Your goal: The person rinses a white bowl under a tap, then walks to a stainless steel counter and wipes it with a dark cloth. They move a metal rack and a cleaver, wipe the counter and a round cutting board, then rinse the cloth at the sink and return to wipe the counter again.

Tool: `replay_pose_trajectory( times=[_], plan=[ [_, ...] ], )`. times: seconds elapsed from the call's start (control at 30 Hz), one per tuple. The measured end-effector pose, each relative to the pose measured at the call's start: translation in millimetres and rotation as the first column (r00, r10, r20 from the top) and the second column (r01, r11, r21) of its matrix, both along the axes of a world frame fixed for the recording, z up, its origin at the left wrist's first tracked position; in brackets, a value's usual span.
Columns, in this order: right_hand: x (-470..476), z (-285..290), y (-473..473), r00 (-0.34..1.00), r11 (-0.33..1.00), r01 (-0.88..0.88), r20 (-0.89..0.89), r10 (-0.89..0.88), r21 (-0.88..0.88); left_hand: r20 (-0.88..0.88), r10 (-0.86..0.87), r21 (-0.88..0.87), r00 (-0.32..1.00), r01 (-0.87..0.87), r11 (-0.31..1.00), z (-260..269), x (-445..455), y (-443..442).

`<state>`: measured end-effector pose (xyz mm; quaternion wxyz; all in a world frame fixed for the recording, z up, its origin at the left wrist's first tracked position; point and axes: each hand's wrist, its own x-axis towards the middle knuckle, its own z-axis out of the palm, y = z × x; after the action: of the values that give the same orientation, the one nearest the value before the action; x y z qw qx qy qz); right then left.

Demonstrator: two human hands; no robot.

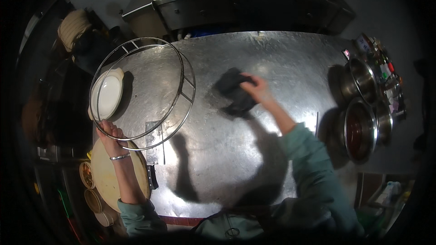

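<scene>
My left hand [112,136] grips the near-left part of a round metal ring stand [186,90], two hoops joined by short struts, raised above the left of the stainless steel table [211,173]. Over the middle of that table, my right hand [257,88] holds a dark cloth [235,92], blurred and bunched, with its lower part hanging loose. Seen through the hoops, a white oval dish [109,92] lies at the table's left edge. Below my left wrist is a round cutting board [102,173], and a cleaver [155,146] with a black handle lies beside it.
Steel bowls stand on the right, one holding dark red contents [354,132], another [364,78] behind it. Bottles and small containers [388,71] crowd the far right. Small round tubs [87,175] sit left of the board. A steel counter [190,3] runs beyond the table.
</scene>
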<state>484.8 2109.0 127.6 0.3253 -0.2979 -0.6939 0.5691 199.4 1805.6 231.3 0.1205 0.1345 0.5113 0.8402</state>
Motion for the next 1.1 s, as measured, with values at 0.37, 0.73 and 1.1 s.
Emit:
replay_pose_trajectory(
  times=[0.37, 0.73, 1.1],
  plan=[
    [47, -93, 82, 0.753, 0.613, 0.18, 0.293, -0.59, 0.77, 0.11, -0.043, 0.028, 0.993, 0.04, 0.999, -40, 10, -51],
    [-67, -79, -201, 0.96, 0.883, -0.107, 0.279, -0.028, 0.458, -0.021, -0.075, -0.005, 0.997, 0.075, 0.997, 7, 3, -40],
    [154, -40, 1, 0.976, 0.924, 0.148, 0.096, -0.193, 0.352, 0.137, -0.326, 0.055, 0.935, 0.322, 0.945, 0, 52, 63]
  ],
)
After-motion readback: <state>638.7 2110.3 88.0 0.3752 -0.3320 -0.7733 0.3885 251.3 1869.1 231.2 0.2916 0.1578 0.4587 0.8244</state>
